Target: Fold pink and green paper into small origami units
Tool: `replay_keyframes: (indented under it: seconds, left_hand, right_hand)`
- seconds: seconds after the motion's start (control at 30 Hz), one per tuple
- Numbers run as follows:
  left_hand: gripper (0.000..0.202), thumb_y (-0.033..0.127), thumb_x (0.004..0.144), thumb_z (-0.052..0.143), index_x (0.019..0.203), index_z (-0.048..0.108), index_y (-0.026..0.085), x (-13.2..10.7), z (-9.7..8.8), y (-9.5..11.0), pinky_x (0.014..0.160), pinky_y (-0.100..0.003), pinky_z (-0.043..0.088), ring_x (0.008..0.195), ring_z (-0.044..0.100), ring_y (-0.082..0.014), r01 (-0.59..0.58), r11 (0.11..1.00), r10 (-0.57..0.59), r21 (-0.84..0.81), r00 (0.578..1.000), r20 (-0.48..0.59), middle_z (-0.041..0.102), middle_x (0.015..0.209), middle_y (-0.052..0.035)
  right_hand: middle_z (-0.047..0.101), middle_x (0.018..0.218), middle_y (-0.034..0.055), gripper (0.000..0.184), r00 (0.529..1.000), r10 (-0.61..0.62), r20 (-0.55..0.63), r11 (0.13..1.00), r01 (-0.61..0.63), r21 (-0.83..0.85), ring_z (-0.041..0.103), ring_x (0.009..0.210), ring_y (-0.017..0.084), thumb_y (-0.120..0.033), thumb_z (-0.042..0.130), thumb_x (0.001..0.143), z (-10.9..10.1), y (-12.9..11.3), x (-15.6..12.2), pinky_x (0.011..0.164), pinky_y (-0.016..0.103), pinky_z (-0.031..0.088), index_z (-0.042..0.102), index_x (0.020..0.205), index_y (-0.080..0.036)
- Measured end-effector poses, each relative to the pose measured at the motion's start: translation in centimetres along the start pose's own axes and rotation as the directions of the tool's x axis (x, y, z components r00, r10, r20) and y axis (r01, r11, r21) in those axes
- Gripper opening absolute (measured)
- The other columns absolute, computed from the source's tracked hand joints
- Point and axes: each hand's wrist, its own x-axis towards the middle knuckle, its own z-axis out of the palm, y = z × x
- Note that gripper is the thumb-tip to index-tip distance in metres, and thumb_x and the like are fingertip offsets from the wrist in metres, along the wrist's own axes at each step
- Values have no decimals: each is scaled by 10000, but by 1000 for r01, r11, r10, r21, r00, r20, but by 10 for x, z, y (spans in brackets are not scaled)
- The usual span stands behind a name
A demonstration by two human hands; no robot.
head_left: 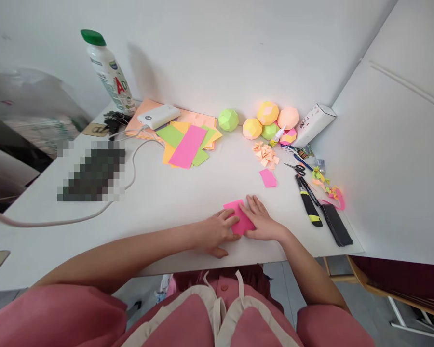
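Note:
A bright pink sheet of paper lies on the white table between my two hands near the front edge. My left hand rests over its left side, fingers spread, with the fingertips touching the paper. On the right side, my right hand lies flat with fingers apart, its fingertips pressing on the paper's edge. A smaller pink paper piece lies just beyond my right hand. Behind it sits a pile of small peach paper pieces.
Faceted paper balls stand by the wall beside a white cylinder. Scissors, a cutter and a black case lie right. Coloured paper strips, a power bank, a bottle and a cable are left.

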Motion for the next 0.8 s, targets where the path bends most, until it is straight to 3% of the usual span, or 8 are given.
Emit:
replay_keyframes:
  seconds: [0.2, 0.27, 0.37, 0.43, 0.5, 0.57, 0.67, 0.8]
  left_hand:
    - [523, 431, 726, 681, 1210, 620, 244, 0, 2, 0, 939, -512, 402, 1179, 369, -395, -11, 1000, 11, 8, 1000, -10, 478, 1220, -159]
    - [512, 428, 726, 682, 1198, 627, 238, 0, 3, -1, 933, -511, 398, 1165, 376, -395, -16, 1000, 16, 16, 1000, -11, 481, 1216, -163]
    - [492, 425, 740, 671, 1188, 629, 226, 2, 4, -2, 908, -490, 402, 1132, 394, -379, -18, 999, 19, 33, 999, -28, 493, 1196, -162]
    - [471, 429, 747, 666, 1163, 633, 211, 3, 5, -2, 887, -465, 407, 1102, 409, -358, -24, 999, 26, 45, 999, -48, 508, 1171, -154]
    - [431, 434, 756, 662, 1106, 646, 184, 4, 5, -2, 871, -441, 407, 1073, 422, -338, -19, 998, 23, 63, 998, -58, 528, 1138, -145]
    - [380, 430, 771, 655, 1030, 657, 152, 7, 5, -1, 859, -420, 405, 1033, 438, -315, 1, 996, 4, 86, 999, -54, 555, 1079, -133]
    - [327, 418, 812, 628, 953, 653, 124, 10, 5, 2, 832, -393, 404, 971, 457, -286, 43, 992, -38, 115, 998, -44, 585, 995, -114]
    - [312, 409, 830, 620, 922, 646, 112, 14, 9, 7, 821, -381, 410, 973, 468, -283, 104, 988, -99, 118, 994, -49, 601, 963, -106]
  right_hand:
    - [-118, 1577, 102, 983, 1000, 19, 14, 1000, -19, -23, -157, 1423, 334, -383, 680, 722, -19, 21, -1, 1153, 511, 85, 108, 1508, -242]
    - [-16, 1584, 128, 920, 1000, 24, -18, 999, -25, -42, -52, 1444, 326, -295, 673, 723, -25, 28, -6, 1155, 495, 141, 185, 1499, -213]
    - [224, 1537, 183, 706, 979, 22, -205, 997, -36, -66, 223, 1423, 282, -197, 564, 800, -23, 25, -17, 1120, 449, 288, 309, 1456, -141]
    - [361, 1467, 188, 583, 933, -110, -341, 989, 70, -129, 381, 1346, 253, -200, 538, 835, -14, 14, -23, 1069, 420, 381, 401, 1396, -120]
    - [496, 1357, 158, 441, 868, -351, -351, 923, 259, -284, 477, 1256, 239, -182, 571, 822, -2, 1, -27, 1030, 415, 429, 538, 1259, -131]
    - [617, 1164, 131, 230, 803, -495, -333, 837, 338, -429, 552, 1145, 220, -126, 543, 837, 10, -9, -26, 975, 414, 471, 635, 1048, -135]
    - [655, 963, 108, 192, 746, -574, -336, 762, 338, -552, 603, 1008, 187, -48, 468, 863, 22, -11, -22, 862, 384, 526, 635, 853, -142]
    - [656, 887, 98, 224, 723, -613, -318, 724, 354, -593, 619, 935, 171, -39, 425, 875, 23, -1, -16, 776, 353, 550, 617, 821, -141]
